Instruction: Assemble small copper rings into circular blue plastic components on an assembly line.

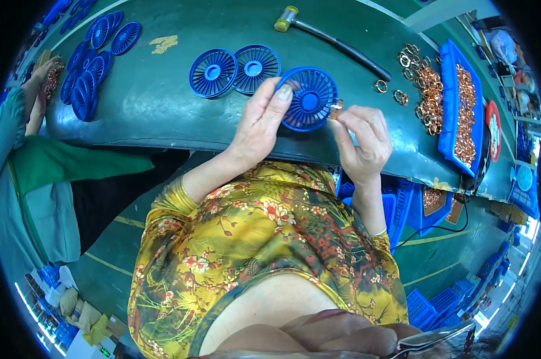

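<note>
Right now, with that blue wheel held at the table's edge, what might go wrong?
The blue wheel is tilted at the table edge, so it could slip from the left hand and fall. The small copper ring pinched by the right hand could drop. The hammer lies close to loose rings.

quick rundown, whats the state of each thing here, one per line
left hand: gripping the blue slotted disc by its left edge
right hand: pinching a small copper ring at the disc's right edge
blue slotted disc: held tilted above the green bench
two blue discs: lying flat, side by side
mallet: lying on the bench, untouched
loose copper rings: heaped beside the tray
blue tray: filled with copper rings
</note>
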